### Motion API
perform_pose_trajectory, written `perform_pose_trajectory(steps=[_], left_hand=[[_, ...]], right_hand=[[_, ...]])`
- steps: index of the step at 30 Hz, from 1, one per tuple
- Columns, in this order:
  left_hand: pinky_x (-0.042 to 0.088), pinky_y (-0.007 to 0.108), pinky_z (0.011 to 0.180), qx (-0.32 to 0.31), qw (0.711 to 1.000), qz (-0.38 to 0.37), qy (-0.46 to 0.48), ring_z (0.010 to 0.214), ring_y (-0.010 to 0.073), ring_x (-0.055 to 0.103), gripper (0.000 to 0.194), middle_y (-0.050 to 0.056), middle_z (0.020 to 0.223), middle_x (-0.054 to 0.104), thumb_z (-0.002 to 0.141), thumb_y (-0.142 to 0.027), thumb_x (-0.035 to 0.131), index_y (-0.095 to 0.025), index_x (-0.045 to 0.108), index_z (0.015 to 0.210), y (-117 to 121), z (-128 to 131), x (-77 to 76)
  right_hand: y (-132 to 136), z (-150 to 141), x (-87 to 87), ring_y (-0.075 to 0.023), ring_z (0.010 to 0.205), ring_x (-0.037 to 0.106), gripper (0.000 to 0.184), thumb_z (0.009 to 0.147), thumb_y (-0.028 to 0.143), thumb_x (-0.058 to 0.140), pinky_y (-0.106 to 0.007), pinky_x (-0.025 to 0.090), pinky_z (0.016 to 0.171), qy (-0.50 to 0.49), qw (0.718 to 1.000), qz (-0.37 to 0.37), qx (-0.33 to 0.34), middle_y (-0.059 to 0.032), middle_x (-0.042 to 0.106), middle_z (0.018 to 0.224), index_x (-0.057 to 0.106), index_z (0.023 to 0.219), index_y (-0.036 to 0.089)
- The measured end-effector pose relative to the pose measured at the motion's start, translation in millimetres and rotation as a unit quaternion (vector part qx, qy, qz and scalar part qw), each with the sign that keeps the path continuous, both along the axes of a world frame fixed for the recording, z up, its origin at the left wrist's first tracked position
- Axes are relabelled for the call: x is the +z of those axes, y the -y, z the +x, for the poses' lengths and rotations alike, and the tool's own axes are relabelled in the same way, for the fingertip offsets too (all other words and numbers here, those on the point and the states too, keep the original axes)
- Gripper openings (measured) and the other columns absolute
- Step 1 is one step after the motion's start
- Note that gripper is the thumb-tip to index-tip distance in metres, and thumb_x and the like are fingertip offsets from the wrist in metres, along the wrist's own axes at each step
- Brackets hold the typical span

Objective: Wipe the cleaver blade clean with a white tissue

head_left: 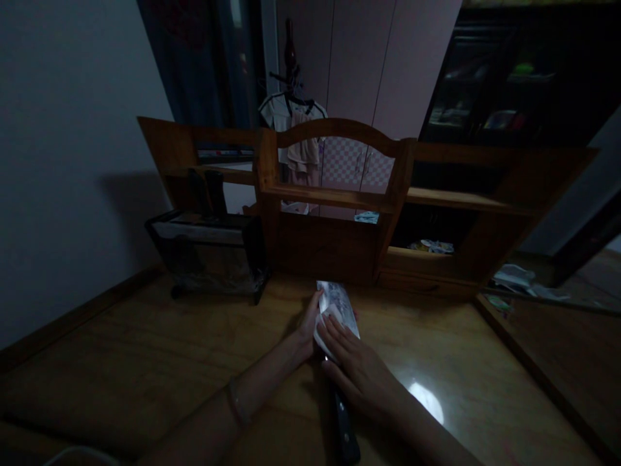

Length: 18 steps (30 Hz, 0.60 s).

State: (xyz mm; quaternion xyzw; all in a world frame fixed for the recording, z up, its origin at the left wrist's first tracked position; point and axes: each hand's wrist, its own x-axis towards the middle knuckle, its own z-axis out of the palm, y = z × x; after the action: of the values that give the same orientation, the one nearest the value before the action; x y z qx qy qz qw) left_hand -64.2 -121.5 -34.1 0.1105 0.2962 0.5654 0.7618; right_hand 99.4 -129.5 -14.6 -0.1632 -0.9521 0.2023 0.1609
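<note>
A kitchen cleaver (345, 309) with a broad shiny blade lies across my left hand (308, 329). Its black riveted handle (345, 427) points down toward me. My left hand supports the blade from below and from its left edge, the thumb along that side; most of its fingers are hidden underneath. On top of the blade, my right hand (353, 362) presses a white wipe (320, 329), either tissue or cloth, with its fingers laid over it. A knife block (208, 255) with dark-handled knives (213, 191) stands on the desk to the left.
Behind the hands, a wooden shelf unit (334, 249) spans the back of the wooden desk (233, 336). A raised wooden edge (528, 369) runs along the right side, and a wall (72, 194) borders the left. Small packets (431, 246) lie in the right shelf.
</note>
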Motion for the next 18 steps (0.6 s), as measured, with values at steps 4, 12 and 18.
perform_pose_trajectory(steps=[4,12,18], left_hand=[[0.049,0.041,0.089,-0.008,1.000,0.008,0.008,0.091,0.0320,0.069,0.063,0.019,0.090,0.072,0.087,-0.060,0.042,-0.004,0.065,0.106,0,-1,-0.7],[0.048,0.037,0.092,0.039,0.999,0.028,0.005,0.088,0.0276,0.069,0.058,0.018,0.092,0.072,0.091,-0.054,0.040,-0.003,0.064,0.106,-4,-2,-5.4],[0.047,0.036,0.094,0.053,0.998,0.031,-0.004,0.090,0.0269,0.069,0.055,0.017,0.099,0.072,0.091,-0.051,0.042,-0.004,0.064,0.111,-5,0,-4.6]], right_hand=[[-1,-1,-0.9,-0.0230,0.146,0.010,0.057,0.100,0.041,0.033,-0.046,0.020,0.119,0.028,0.999,0.017,-0.007,0.0007,0.010,0.159,0.012,0.152,0.028],[-19,9,-15.5,-0.0235,0.145,0.016,0.055,0.100,0.044,0.031,-0.047,0.024,0.118,0.019,0.996,0.019,-0.086,-0.0031,0.022,0.157,0.019,0.151,0.025],[-32,16,-20.9,-0.0263,0.145,0.015,0.057,0.099,0.044,0.034,-0.050,0.025,0.117,0.009,0.989,0.042,-0.141,-0.0062,0.021,0.156,0.022,0.150,0.021]])
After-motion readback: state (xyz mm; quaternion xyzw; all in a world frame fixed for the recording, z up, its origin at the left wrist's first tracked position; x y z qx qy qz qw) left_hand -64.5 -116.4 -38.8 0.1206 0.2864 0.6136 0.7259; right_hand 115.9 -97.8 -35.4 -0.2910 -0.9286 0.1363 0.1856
